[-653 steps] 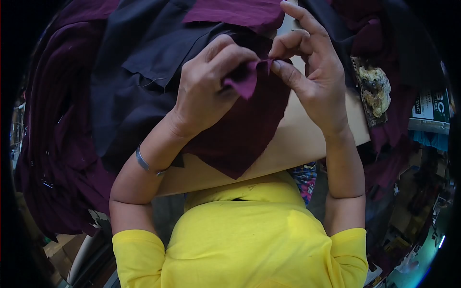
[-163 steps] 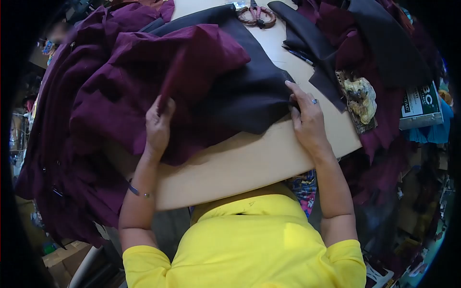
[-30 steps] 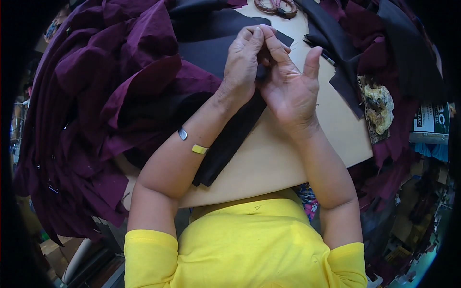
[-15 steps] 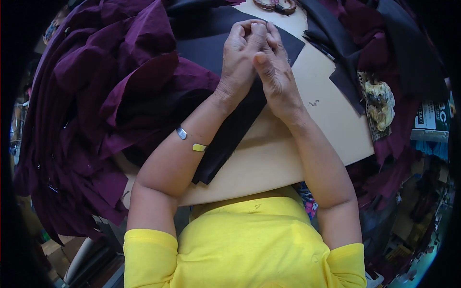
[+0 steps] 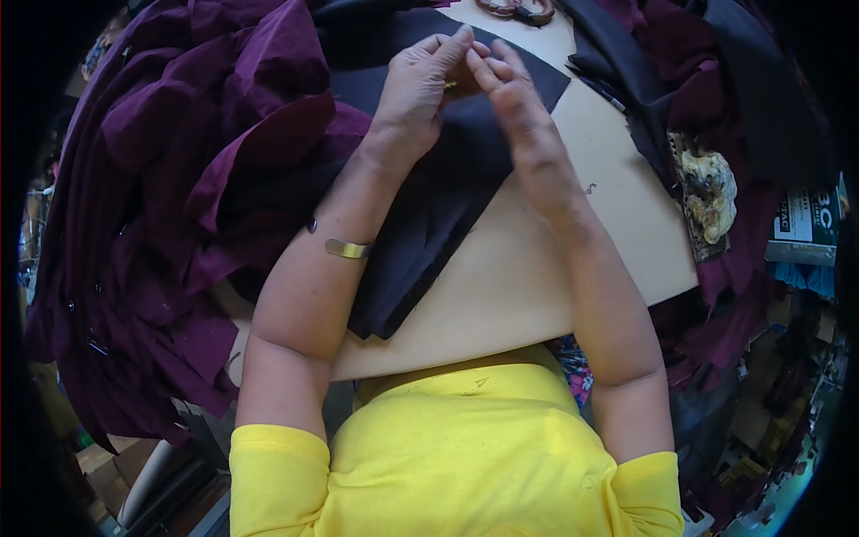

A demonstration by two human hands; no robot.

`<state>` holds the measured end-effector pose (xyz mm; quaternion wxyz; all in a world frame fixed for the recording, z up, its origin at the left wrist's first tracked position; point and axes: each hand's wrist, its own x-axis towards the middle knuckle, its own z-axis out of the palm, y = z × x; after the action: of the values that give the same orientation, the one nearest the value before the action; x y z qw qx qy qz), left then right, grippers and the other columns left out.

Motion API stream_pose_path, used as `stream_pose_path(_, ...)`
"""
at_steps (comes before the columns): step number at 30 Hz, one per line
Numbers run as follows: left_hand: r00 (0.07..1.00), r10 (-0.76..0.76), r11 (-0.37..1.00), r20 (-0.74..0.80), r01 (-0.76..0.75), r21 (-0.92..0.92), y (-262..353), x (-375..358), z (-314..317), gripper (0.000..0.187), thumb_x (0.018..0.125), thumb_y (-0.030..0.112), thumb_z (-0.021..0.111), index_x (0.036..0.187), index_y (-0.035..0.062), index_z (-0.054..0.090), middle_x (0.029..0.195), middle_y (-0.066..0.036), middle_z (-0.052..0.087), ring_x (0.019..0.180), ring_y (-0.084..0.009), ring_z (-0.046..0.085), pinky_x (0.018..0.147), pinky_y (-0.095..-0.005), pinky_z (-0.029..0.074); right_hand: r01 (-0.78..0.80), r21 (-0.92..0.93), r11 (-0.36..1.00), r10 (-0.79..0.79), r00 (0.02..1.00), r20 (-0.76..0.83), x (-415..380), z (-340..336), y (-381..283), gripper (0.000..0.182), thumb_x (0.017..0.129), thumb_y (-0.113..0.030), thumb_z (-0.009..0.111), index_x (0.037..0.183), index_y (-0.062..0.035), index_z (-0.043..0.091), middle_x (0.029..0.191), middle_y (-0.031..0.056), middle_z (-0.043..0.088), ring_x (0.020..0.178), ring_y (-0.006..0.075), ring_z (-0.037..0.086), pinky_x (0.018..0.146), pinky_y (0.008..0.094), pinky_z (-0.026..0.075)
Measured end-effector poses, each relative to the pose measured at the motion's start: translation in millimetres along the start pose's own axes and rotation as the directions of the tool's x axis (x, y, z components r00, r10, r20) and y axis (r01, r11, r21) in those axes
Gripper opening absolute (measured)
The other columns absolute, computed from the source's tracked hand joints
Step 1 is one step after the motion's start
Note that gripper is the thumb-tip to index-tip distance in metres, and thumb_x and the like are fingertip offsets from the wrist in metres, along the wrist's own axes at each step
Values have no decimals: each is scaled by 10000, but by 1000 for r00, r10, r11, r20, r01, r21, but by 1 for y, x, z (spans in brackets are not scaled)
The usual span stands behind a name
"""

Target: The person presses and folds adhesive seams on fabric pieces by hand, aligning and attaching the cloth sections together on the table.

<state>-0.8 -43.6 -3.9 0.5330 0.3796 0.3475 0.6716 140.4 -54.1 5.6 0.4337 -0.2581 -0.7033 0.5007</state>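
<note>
My left hand is raised over black cloth, thumb and fingertips drawn together in a pinch. Whatever lies between those fingertips, if anything, is too small to make out. A small yellow spot, like a ring, shows at its fingers. Facing it, my right hand is partly smeared by motion. Its fingers are stretched toward the left fingertips and stand a little apart. The black cloth lies beneath both hands, its narrow end reaching toward me across a pale board. A metal bracelet circles my left forearm.
Heaped maroon cloth covers the left side. More dark cloth lies at the right. Near the right edge of the board sits a yellowish, lumpy object on a cardboard scrap. Brown ring-shaped handles lie at the far edge.
My hands were pressed together and have come partly apart, the left moving left and the right slightly right. My left forearm has turned, and the near end of the black cloth looks spread wider.
</note>
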Motion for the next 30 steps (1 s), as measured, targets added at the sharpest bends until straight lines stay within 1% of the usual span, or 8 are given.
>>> stream_pose_path(2, 989, 147, 960, -30, -135, 245, -3, 0, -2, 211, 893, 224, 571, 834, 21, 572, 746, -98, 663, 705, -158, 658, 693, -259, 515, 170, -622, 764, -200, 980, 22, 0, 1, 9, 715, 869, -668, 221, 1351, -178, 420, 1436, 132, 273, 1328, 290, 238, 1078, 430, 173)
stream_pose_path(6, 971, 238, 894, -27, -208, 397, 0, -3, 0, 207, 882, 185, 591, 797, -1, 562, 721, -77, 648, 679, -129, 654, 637, -237, 524, 202, -905, 375, -252, 961, 110, -3, -2, 11, 681, 862, -649, 303, 1330, -177, 449, 1430, 179, 258, 1313, 369, 240, 1079, 410, 191)
stream_pose_path(12, 996, 81, 984, 21, -84, 155, -9, 9, -16, 222, 903, 252, 559, 800, 55, 571, 705, -32, 623, 636, -112, 627, 638, -232, 510, -8, -187, 982, 7, 1000, -8, -2, 0, -7, 645, 892, -619, 285, 1268, -155, 529, 1432, 144, 285, 1334, 267, 242, 1074, 396, 190)
stream_pose_path(16, 1000, 9, 993, 20, -11, 119, -7, 7, -12, 234, 904, 287, 552, 790, 83, 569, 710, -26, 623, 633, -112, 621, 630, -236, 504, -147, 157, 977, 142, 989, 42, 1, -9, 0, 649, 902, -612, 262, 1235, -140, 559, 1432, 124, 300, 1334, 235, 244, 1070, 380, 182)
stream_pose_path(19, 999, -3, 988, 37, -3, 157, -8, 7, -12, 235, 905, 295, 549, 786, 93, 565, 731, -34, 629, 661, -117, 629, 630, -244, 505, -130, 160, 979, 127, 991, 28, 2, -12, 2, 633, 908, -592, 281, 1213, -122, 575, 1426, 118, 312, 1334, 230, 239, 1069, 401, 170)
stream_pose_path(21, 1000, 1, 990, 21, -4, 139, -11, 8, -14, 236, 909, 295, 541, 794, 90, 563, 755, -47, 636, 693, -126, 638, 632, -249, 509, 56, -120, 991, -57, 998, -6, 3, -9, 0, 613, 904, -595, 287, 1199, -152, 590, 1413, 123, 331, 1335, 250, 231, 1065, 442, 165)
stream_pose_path(25, 1000, -15, 1000, -14, 15, -13, -4, 0, -8, 232, 918, 272, 527, 831, 59, 555, 811, -83, 648, 772, -162, 656, 657, -265, 528, 297, -752, 589, -342, 934, 101, 5, -10, 8, 602, 870, -641, 289, 1255, -252, 539, 1414, 126, 320, 1340, 301, 201, 1058, 519, 153)
stream_pose_path(30, 999, 45, 987, -13, -43, 154, -6, 1, -2, 209, 913, 220, 538, 862, 17, 546, 828, -114, 646, 789, -193, 663, 728, -305, 549, 160, -974, 161, -229, 966, 121, -1, -8, 15, 666, 821, -702, 266, 1356, -324, 385, 1455, 98, 242, 1344, 323, 189, 1060, 533, 152)
